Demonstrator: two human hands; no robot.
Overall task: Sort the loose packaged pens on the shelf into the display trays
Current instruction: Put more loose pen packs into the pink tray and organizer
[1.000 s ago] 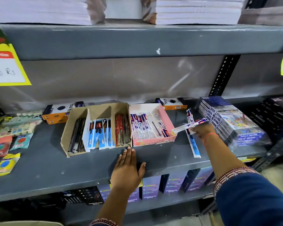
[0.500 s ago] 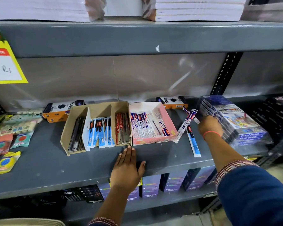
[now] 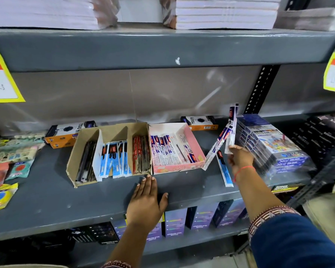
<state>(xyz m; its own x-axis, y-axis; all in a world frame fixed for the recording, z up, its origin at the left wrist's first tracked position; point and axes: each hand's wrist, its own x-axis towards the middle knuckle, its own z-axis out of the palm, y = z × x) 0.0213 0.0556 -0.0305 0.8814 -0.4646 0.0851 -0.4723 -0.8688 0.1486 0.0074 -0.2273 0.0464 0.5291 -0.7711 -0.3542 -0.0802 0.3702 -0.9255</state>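
My left hand (image 3: 146,202) stays flat and empty on the shelf (image 3: 46,200); my right hand (image 3: 240,157) has tipped its packaged pens (image 3: 231,130) upright (one sags onto the pink tray's corner). The cardboard tray (image 3: 76,165) holds black, blue and red packs; the pink tray (image 3: 194,140) holds white-blue ones. One blue pen pack (image 3: 224,171) lies loose.
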